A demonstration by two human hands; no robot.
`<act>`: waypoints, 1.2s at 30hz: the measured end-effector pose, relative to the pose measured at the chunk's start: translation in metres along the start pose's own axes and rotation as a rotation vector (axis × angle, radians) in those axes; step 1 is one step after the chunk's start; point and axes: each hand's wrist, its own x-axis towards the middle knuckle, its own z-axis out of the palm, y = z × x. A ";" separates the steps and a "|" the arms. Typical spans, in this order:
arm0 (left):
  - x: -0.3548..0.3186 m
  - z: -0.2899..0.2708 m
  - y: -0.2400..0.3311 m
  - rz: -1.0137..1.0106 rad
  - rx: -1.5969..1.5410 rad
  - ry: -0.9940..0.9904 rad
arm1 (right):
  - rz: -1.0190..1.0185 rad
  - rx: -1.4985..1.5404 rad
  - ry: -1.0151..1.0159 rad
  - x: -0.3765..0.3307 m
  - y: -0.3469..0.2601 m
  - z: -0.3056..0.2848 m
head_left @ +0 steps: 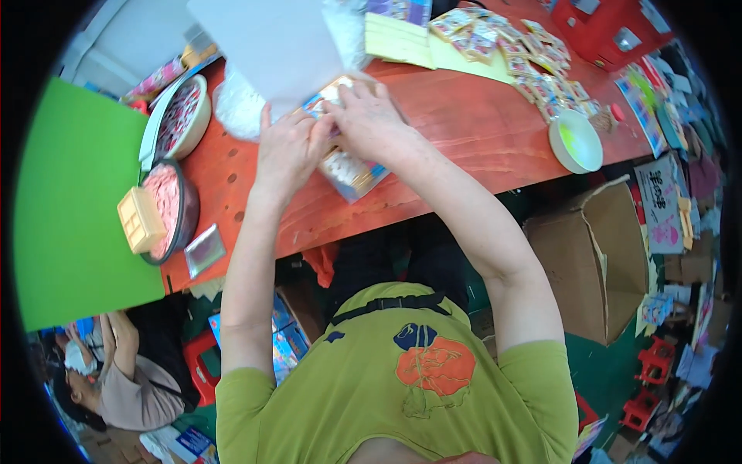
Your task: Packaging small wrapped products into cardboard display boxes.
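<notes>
A clear plastic pack (348, 172) with white and tan pieces and a printed colourful strip lies at a slant on the red table. My left hand (289, 151) is at its left edge, fingers bent and thumb close to my right hand. Over the upper part of the pack lies my right hand (365, 122), its fingers curled down on it. Both hands grip the pack; the fingertips are partly hidden. Just beyond them a pale translucent sheet (270, 46) rises, blurred, above clear plastic bags (238, 104).
At the left stand a bowl of red and white pieces (204, 116) and a dark bowl of pink pieces (189, 213) with a tan tray (141, 220) on it. Small packets (541, 66), a red basket (607, 31) and a white bowl (591, 147) are right. Below is a cardboard box (572, 271).
</notes>
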 end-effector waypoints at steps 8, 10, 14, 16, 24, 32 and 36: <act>0.027 -0.014 0.064 -0.052 0.109 -0.007 | -0.010 0.508 0.526 -0.055 0.119 -0.043; 0.031 -0.010 0.085 -0.010 0.075 0.171 | 0.191 0.409 0.523 -0.087 0.178 -0.029; 0.017 -0.007 0.147 0.198 -0.240 0.130 | 0.483 0.297 0.512 -0.140 0.266 0.006; 0.018 0.018 0.176 0.307 -0.395 0.007 | 0.633 0.160 0.465 -0.152 0.306 0.022; 0.065 0.185 0.190 0.249 -0.693 -0.063 | 0.684 -0.224 0.402 -0.121 0.323 0.017; 0.207 0.311 0.283 0.148 -0.699 0.164 | 0.963 -0.401 0.122 -0.229 0.320 0.029; 0.268 0.357 0.312 0.158 -0.486 0.076 | 0.876 -0.278 0.228 -0.250 0.310 0.027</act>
